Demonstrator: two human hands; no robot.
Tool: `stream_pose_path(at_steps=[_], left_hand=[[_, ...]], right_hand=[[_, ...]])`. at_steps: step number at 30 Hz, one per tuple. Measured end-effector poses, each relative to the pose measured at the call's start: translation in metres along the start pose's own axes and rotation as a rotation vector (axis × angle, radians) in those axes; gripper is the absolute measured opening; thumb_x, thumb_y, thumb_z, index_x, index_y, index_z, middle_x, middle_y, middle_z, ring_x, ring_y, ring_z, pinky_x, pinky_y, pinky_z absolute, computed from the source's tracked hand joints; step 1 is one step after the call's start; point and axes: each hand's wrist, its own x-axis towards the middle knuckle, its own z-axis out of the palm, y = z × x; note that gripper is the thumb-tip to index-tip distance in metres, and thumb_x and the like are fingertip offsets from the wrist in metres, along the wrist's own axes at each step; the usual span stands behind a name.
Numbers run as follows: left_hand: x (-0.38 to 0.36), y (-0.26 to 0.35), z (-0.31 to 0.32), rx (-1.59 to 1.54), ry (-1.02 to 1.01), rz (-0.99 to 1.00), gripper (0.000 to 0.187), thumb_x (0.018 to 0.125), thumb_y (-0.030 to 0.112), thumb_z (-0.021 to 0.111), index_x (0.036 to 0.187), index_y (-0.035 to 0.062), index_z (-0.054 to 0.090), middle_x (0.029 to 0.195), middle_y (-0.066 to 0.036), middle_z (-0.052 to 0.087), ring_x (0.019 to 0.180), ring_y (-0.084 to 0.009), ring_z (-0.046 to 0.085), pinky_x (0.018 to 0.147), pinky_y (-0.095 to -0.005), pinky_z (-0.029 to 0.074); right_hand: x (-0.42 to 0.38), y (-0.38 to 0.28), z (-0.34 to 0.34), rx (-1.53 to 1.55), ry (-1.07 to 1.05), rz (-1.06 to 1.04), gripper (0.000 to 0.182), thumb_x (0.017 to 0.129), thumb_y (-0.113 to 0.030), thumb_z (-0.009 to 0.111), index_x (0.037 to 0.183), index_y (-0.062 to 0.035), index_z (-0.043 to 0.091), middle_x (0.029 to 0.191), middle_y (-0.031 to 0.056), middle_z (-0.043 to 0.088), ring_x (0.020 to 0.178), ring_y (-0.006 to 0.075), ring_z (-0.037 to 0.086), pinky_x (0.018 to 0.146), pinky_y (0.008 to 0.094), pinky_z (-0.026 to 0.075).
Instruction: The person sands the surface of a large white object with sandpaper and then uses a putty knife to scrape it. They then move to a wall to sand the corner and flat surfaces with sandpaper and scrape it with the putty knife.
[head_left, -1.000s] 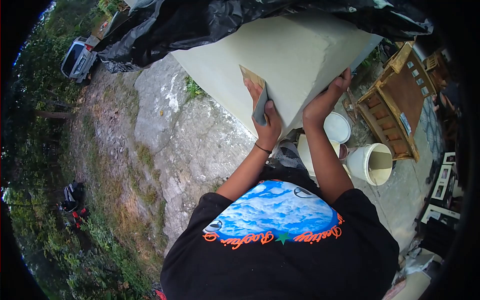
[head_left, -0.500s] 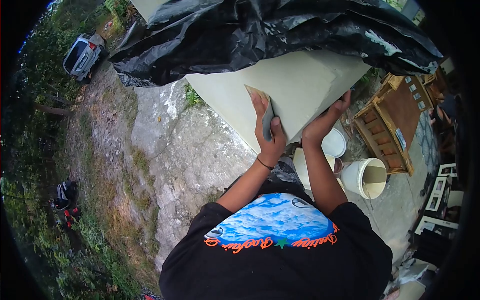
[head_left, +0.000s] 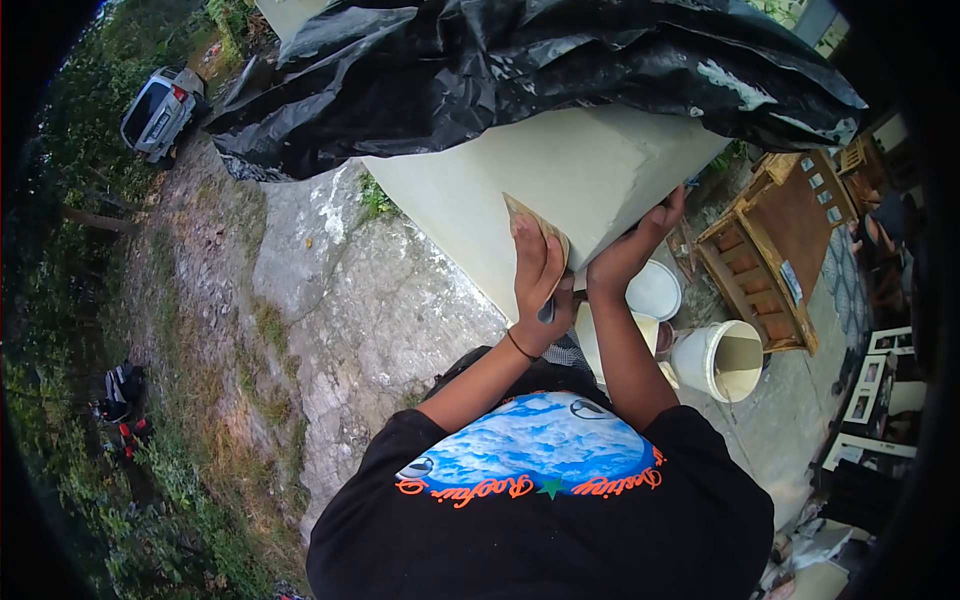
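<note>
My left hand [head_left: 540, 290] is closed on a folded sheet of sandpaper [head_left: 540, 221], its fingers laid over the sheet against the pale cream boxy piece [head_left: 470, 195]. The sandpaper's tan side and dark grey back both show near the piece's lower corner. Along the right edge of the same piece, my right hand [head_left: 632, 248] grips from the side, its fingers reaching up; the fingertips are partly hidden. Crumpled black plastic sheeting [head_left: 540, 70] covers the upper part of the piece.
Below my right forearm stand a white bucket [head_left: 718, 360] and a round white lid or tub [head_left: 654, 290]. A wooden furniture frame [head_left: 765, 260] is to the right. Rough concrete [head_left: 370, 270] lies at left, with a parked car [head_left: 160, 115] beyond. Part of another person shows at far right.
My left hand and the sandpaper have moved down and right toward the corner, and the sheet now lies flatter against the surface. My right hand stays on the edge; the view has shifted slightly.
</note>
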Motion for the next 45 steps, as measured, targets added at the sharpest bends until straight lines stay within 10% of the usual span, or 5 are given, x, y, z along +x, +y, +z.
stream_pose_path(at_steps=[5, 11, 16, 29, 45], left_hand=[[0.059, 0.010, -0.008, -0.527, 0.129, -0.398, 0.051, 0.090, 0.022, 0.040, 0.126, -0.0118, 0.031, 0.139, -0.028, 0.019, 0.132, -0.0385, 0.010, 0.105, -0.0378, 0.014], [0.012, 0.010, 0.000, 0.305, -0.059, 0.228, 0.056, 0.092, 0.029, 0.031, 0.132, -0.0096, 0.020, 0.140, -0.029, 0.008, 0.129, -0.0426, 0.017, 0.104, -0.0465, 0.015], [0.005, -0.008, -0.005, -0.158, 0.034, -0.276, 0.061, 0.092, 0.033, 0.033, 0.133, -0.0100, 0.017, 0.144, -0.023, 0.000, 0.134, -0.0340, 0.000, 0.106, -0.0403, 0.008], [-0.064, -0.042, -0.011, 0.127, -0.187, -0.052, 0.068, 0.068, -0.001, 0.051, 0.131, -0.0084, 0.025, 0.137, -0.030, 0.019, 0.129, -0.0439, 0.014, 0.105, -0.0480, 0.016], [-0.041, -0.007, 0.009, -0.148, 0.118, -0.334, 0.054, 0.092, 0.025, 0.032, 0.134, -0.0068, 0.018, 0.142, -0.025, 0.005, 0.133, -0.0380, 0.000, 0.106, -0.0421, 0.006]], right_hand=[[-0.001, -0.001, 0.001, 0.086, -0.006, 0.068, 0.063, 0.089, -0.048, 0.029, 0.133, -0.0039, 0.020, 0.129, 0.0153, 0.029, 0.117, 0.0246, 0.035, 0.098, 0.0365, 0.027], [0.001, 0.007, -0.004, -0.005, 0.017, 0.019, 0.062, 0.088, -0.045, 0.031, 0.131, -0.0021, 0.021, 0.126, 0.0160, 0.031, 0.113, 0.0242, 0.038, 0.094, 0.0362, 0.031], [-0.002, 0.004, -0.005, 0.037, -0.036, 0.006, 0.061, 0.089, -0.045, 0.027, 0.132, -0.0030, 0.020, 0.129, 0.0137, 0.028, 0.117, 0.0232, 0.035, 0.097, 0.0366, 0.029], [-0.004, 0.005, -0.002, -0.294, 0.017, -0.093, 0.049, 0.091, -0.029, 0.037, 0.128, 0.0004, 0.024, 0.129, 0.0127, 0.027, 0.118, 0.0227, 0.035, 0.100, 0.0358, 0.027], [-0.005, 0.012, -0.007, -0.292, -0.047, -0.136, 0.055, 0.088, -0.036, 0.037, 0.129, -0.0022, 0.024, 0.131, 0.0144, 0.025, 0.121, 0.0251, 0.030, 0.100, 0.0382, 0.026]])
